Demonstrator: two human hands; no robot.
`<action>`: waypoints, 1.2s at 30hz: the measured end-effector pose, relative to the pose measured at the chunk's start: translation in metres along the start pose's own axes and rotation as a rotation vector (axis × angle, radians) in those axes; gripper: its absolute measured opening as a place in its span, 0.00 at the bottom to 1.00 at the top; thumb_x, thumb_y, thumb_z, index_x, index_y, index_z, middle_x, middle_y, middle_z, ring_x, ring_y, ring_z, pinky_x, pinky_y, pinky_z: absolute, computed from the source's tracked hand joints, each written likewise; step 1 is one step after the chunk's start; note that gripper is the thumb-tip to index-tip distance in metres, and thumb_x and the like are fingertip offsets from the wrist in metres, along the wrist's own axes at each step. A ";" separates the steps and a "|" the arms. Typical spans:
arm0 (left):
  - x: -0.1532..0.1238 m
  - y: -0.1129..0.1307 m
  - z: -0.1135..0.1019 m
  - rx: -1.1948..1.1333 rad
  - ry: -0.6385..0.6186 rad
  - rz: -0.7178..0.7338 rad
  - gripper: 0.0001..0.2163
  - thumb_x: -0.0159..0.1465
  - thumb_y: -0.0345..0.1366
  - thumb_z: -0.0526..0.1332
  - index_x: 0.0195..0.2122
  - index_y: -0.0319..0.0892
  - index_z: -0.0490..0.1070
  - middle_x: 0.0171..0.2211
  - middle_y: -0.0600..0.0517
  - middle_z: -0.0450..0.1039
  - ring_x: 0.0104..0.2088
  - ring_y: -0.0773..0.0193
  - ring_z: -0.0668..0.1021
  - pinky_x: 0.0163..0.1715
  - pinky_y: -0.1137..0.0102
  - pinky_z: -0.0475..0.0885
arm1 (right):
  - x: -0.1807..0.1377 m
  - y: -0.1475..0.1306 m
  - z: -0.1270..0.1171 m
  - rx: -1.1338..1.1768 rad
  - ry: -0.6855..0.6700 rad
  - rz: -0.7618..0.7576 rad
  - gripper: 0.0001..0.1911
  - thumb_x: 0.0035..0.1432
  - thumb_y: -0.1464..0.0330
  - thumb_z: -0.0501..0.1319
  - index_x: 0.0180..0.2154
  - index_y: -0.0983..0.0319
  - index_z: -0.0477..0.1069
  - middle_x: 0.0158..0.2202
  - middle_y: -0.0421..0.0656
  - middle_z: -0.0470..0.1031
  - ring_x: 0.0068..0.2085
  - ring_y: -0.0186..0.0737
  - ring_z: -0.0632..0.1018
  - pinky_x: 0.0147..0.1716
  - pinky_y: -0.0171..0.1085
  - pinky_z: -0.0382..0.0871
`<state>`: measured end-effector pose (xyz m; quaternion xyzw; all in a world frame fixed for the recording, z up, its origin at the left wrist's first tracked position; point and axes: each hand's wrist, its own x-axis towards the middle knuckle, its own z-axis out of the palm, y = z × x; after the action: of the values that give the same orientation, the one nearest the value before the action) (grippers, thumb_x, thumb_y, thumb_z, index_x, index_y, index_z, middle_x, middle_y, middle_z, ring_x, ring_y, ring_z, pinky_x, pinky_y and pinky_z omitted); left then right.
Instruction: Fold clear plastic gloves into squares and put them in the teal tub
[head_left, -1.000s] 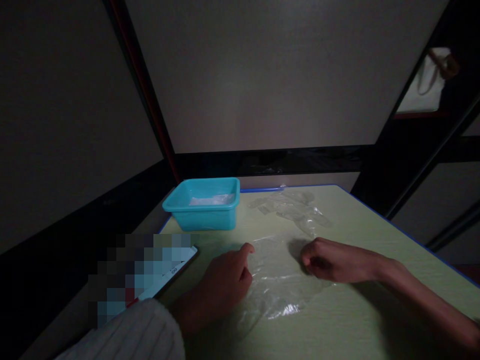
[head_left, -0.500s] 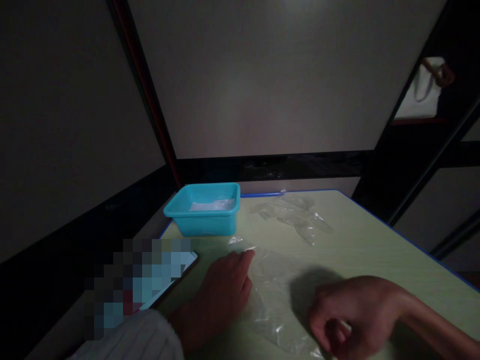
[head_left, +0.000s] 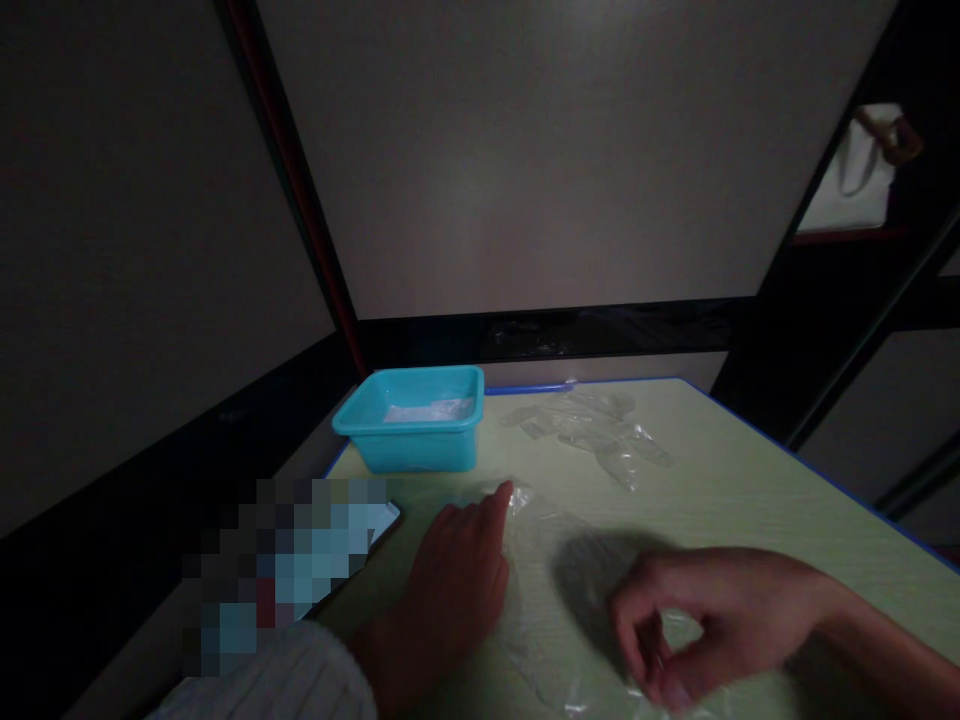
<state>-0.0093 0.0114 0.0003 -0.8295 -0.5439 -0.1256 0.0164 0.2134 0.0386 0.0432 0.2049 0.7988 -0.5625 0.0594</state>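
Note:
A thin, see-through piece of plastic film point(head_left: 551, 560) lies spread on the table between my hands; I cannot tell whether it is a bag or a glove. My left hand point(head_left: 461, 570) rests on its left side, index finger stretched to the far corner and the other fingers curled in. At the near right, my right hand point(head_left: 712, 620) pinches the film's near edge between thumb and fingertips. Farther back lies a second crumpled clear plastic piece point(head_left: 592, 425) with finger-like lobes, touched by neither hand.
A turquoise basin point(head_left: 416, 450) with a white paper inside stands at the back left of the pale table point(head_left: 750, 480). A phone-like device point(head_left: 382, 520), partly blurred out, lies left of my left hand. Cabinet panels rise behind, and a white bag point(head_left: 855, 175) sits on a shelf.
My left index finger now lies at the film's far corner, which has shifted slightly right. My right hand's fingertips have drawn into a pinch at the near edge. The view has shifted slightly.

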 end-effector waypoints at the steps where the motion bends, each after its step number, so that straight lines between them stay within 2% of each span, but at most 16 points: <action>1: 0.000 0.000 -0.001 0.012 0.009 0.007 0.26 0.56 0.21 0.47 0.58 0.34 0.53 0.44 0.41 0.73 0.40 0.55 0.76 0.43 0.57 0.69 | -0.002 0.004 -0.006 -0.004 0.154 -0.010 0.05 0.53 0.70 0.59 0.27 0.63 0.64 0.24 0.37 0.66 0.29 0.33 0.71 0.32 0.34 0.66; 3: 0.001 -0.001 -0.002 0.029 0.016 0.016 0.27 0.55 0.20 0.47 0.58 0.33 0.52 0.45 0.41 0.73 0.38 0.56 0.77 0.41 0.58 0.70 | -0.006 0.014 -0.018 -0.002 0.441 -0.014 0.08 0.56 0.65 0.56 0.28 0.63 0.63 0.27 0.40 0.68 0.29 0.34 0.71 0.31 0.35 0.66; 5: 0.003 -0.001 -0.003 0.049 0.003 0.008 0.27 0.54 0.20 0.47 0.58 0.32 0.53 0.43 0.41 0.74 0.36 0.56 0.77 0.40 0.58 0.71 | -0.009 0.025 -0.028 -0.045 0.594 0.030 0.12 0.56 0.61 0.56 0.27 0.62 0.60 0.27 0.41 0.68 0.29 0.34 0.71 0.30 0.36 0.65; 6: 0.003 -0.001 -0.004 0.060 -0.012 0.000 0.27 0.54 0.20 0.47 0.58 0.32 0.54 0.42 0.41 0.75 0.36 0.56 0.77 0.40 0.58 0.71 | -0.010 0.031 -0.032 -0.046 0.620 0.063 0.13 0.56 0.59 0.56 0.27 0.62 0.59 0.26 0.41 0.68 0.28 0.34 0.71 0.29 0.36 0.65; 10: 0.005 0.003 -0.008 0.097 -0.066 -0.026 0.27 0.55 0.20 0.48 0.58 0.31 0.54 0.42 0.40 0.75 0.36 0.55 0.78 0.38 0.58 0.72 | -0.013 0.044 -0.037 0.019 0.536 0.220 0.17 0.52 0.54 0.57 0.28 0.61 0.58 0.23 0.40 0.68 0.26 0.35 0.73 0.26 0.36 0.64; 14: 0.006 0.003 -0.007 0.101 -0.089 -0.044 0.27 0.55 0.21 0.49 0.59 0.31 0.53 0.40 0.40 0.75 0.34 0.53 0.78 0.36 0.58 0.73 | -0.015 0.044 -0.029 0.112 0.351 0.223 0.15 0.52 0.58 0.58 0.29 0.61 0.58 0.23 0.39 0.70 0.24 0.35 0.74 0.24 0.34 0.64; 17: 0.004 0.000 -0.002 0.069 -0.028 -0.022 0.27 0.54 0.21 0.48 0.58 0.29 0.55 0.39 0.39 0.76 0.33 0.52 0.78 0.34 0.57 0.74 | -0.013 0.039 -0.022 0.204 0.190 0.215 0.14 0.52 0.59 0.59 0.29 0.61 0.57 0.22 0.38 0.69 0.21 0.31 0.72 0.23 0.33 0.64; 20: -0.001 -0.001 0.003 -0.011 0.144 0.146 0.24 0.55 0.22 0.48 0.54 0.29 0.60 0.46 0.36 0.72 0.42 0.51 0.76 0.41 0.56 0.72 | -0.012 0.033 -0.019 0.241 0.124 0.188 0.13 0.54 0.60 0.58 0.29 0.61 0.58 0.22 0.37 0.68 0.21 0.29 0.71 0.24 0.33 0.64; 22: -0.006 0.003 0.002 -0.104 0.187 0.314 0.19 0.57 0.24 0.49 0.51 0.31 0.64 0.49 0.38 0.70 0.48 0.52 0.73 0.48 0.58 0.69 | -0.012 0.031 -0.021 0.204 0.211 0.129 0.12 0.55 0.61 0.58 0.28 0.61 0.59 0.22 0.37 0.67 0.22 0.30 0.70 0.25 0.33 0.65; 24: -0.012 0.010 -0.002 -0.210 0.092 0.456 0.15 0.61 0.29 0.51 0.49 0.33 0.66 0.52 0.41 0.68 0.52 0.57 0.70 0.52 0.63 0.66 | -0.011 0.029 -0.025 0.126 0.368 0.053 0.12 0.56 0.62 0.57 0.27 0.62 0.60 0.23 0.38 0.67 0.24 0.31 0.70 0.26 0.33 0.65; 26: -0.015 0.017 -0.005 -0.233 -0.055 0.634 0.18 0.64 0.37 0.53 0.53 0.33 0.63 0.57 0.42 0.62 0.58 0.58 0.64 0.57 0.66 0.60 | -0.010 0.029 -0.029 0.047 0.505 -0.003 0.11 0.56 0.62 0.57 0.28 0.63 0.61 0.24 0.38 0.67 0.25 0.31 0.69 0.26 0.33 0.64; 28: -0.016 0.022 -0.007 -0.189 -0.162 0.762 0.18 0.68 0.37 0.49 0.55 0.34 0.60 0.59 0.44 0.60 0.60 0.59 0.61 0.58 0.64 0.57 | -0.006 0.031 -0.030 0.009 0.572 -0.035 0.11 0.57 0.62 0.56 0.27 0.63 0.61 0.24 0.38 0.66 0.25 0.31 0.68 0.26 0.33 0.63; 31: -0.015 0.025 -0.006 -0.148 -0.278 0.831 0.17 0.70 0.33 0.43 0.56 0.36 0.60 0.59 0.47 0.59 0.60 0.59 0.62 0.59 0.61 0.56 | 0.000 0.034 -0.029 -0.029 0.616 -0.071 0.13 0.57 0.60 0.55 0.27 0.62 0.60 0.23 0.37 0.65 0.25 0.31 0.67 0.25 0.33 0.61; 33: -0.014 0.024 -0.004 -0.191 -0.333 0.850 0.17 0.69 0.34 0.43 0.56 0.36 0.59 0.60 0.47 0.58 0.60 0.59 0.62 0.60 0.61 0.54 | 0.004 0.036 -0.027 -0.111 0.663 -0.084 0.13 0.58 0.61 0.54 0.28 0.62 0.62 0.24 0.38 0.65 0.26 0.32 0.66 0.26 0.33 0.61; 36: -0.015 0.019 0.003 -0.342 -0.370 0.884 0.17 0.69 0.35 0.45 0.57 0.38 0.58 0.58 0.50 0.62 0.59 0.63 0.62 0.62 0.61 0.45 | 0.006 0.036 -0.025 -0.287 0.716 -0.088 0.10 0.61 0.63 0.52 0.32 0.63 0.65 0.28 0.40 0.67 0.28 0.33 0.68 0.27 0.34 0.62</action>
<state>0.0032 -0.0096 -0.0043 -0.9796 -0.1064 -0.0449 -0.1644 0.2252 0.0737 0.0186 0.3434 0.8476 -0.3400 -0.2192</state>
